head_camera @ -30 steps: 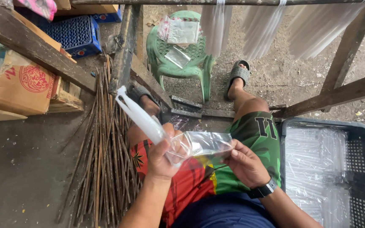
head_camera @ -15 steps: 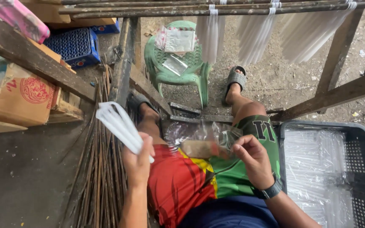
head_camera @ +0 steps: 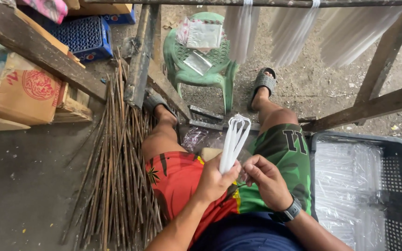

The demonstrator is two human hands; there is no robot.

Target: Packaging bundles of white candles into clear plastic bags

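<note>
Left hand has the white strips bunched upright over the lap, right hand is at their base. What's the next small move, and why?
Probably pinch the bundle's lower end with the right hand and square it up. The left hand grips the white strips near their base, their looped tops fan apart, and the right fingertips sit beside the grip, seemingly holding nothing.

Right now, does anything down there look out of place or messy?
Nothing looks damaged or spilled. The left hand grips a bundle of thin white strips; the right hand touches its base. Sticks lie loosely piled on the floor.
</note>
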